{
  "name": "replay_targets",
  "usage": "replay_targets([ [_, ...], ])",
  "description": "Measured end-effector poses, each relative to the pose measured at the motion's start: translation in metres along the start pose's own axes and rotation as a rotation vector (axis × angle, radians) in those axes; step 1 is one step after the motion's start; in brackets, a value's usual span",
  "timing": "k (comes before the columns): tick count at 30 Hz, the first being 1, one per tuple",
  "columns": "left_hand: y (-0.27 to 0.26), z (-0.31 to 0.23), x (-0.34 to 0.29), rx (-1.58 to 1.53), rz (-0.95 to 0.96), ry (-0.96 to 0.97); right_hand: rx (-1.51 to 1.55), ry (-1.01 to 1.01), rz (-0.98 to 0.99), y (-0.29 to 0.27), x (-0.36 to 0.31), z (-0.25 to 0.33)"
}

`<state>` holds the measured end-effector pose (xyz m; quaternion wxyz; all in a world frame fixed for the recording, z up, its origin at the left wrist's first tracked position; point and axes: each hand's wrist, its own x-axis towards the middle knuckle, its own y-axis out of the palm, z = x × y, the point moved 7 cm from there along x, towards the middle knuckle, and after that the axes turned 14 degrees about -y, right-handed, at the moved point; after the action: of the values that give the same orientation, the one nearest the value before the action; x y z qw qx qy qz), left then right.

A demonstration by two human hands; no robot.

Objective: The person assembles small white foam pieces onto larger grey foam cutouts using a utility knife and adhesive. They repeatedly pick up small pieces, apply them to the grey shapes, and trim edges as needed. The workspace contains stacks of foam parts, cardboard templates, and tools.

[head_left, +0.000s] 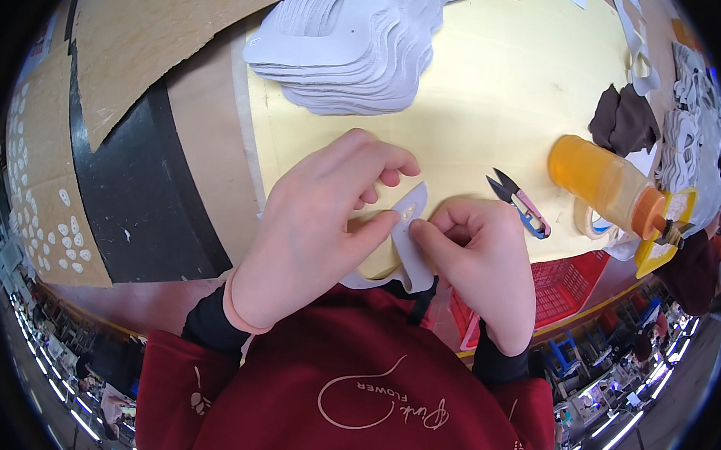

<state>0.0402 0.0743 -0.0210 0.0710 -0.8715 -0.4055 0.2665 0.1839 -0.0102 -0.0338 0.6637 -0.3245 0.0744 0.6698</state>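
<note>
While left fingers (392,155) spread | right fingers (436,240) seemingly pinch grey fabric strip (404,241)

Grey fabric piece (410,258): edges partly covered by both thumbs; small pale marks on its upper part too fine to identify. Right hand (484,242): fingers curled, tips mostly out of sight, grip unclear. Stack of grey cut pieces (347,76) and cardboard sheet (151,47): cropped at top. Tape roll (582,216): partly behind the orange bottle (597,177). Red crate (563,294): partly hidden by table and right forearm. Maroon garment (288,399): cropped below. Background workshop, lower left: details too small to tell.
</note>
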Motion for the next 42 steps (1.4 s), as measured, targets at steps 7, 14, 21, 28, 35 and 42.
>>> replay_targets([
  [7, 0.002, -0.004, -0.001, 0.045, 0.018, 0.025, -0.130, -0.140, -0.063, 0.004, -0.001, 0.013],
  [14, 0.000, 0.000, 0.000, -0.003, 0.070, -0.041, 0.111, 0.035, 0.095, 0.005, 0.001, 0.002],
  [21, 0.001, -0.002, -0.001, -0.007, 0.049, -0.022, 0.085, 0.066, 0.086, 0.004, 0.003, 0.002],
  [28, 0.006, -0.007, -0.007, 0.096, -0.050, 0.031, -0.093, -0.028, 0.004, 0.009, 0.003, 0.012],
  [35, 0.009, -0.007, -0.030, 0.208, -0.227, 0.093, 0.521, -0.274, -0.472, -0.014, -0.017, -0.005],
  [42, 0.014, -0.016, -0.036, 0.334, -0.321, 0.153, 0.251, -0.543, -0.572, 0.002, -0.046, -0.014],
])
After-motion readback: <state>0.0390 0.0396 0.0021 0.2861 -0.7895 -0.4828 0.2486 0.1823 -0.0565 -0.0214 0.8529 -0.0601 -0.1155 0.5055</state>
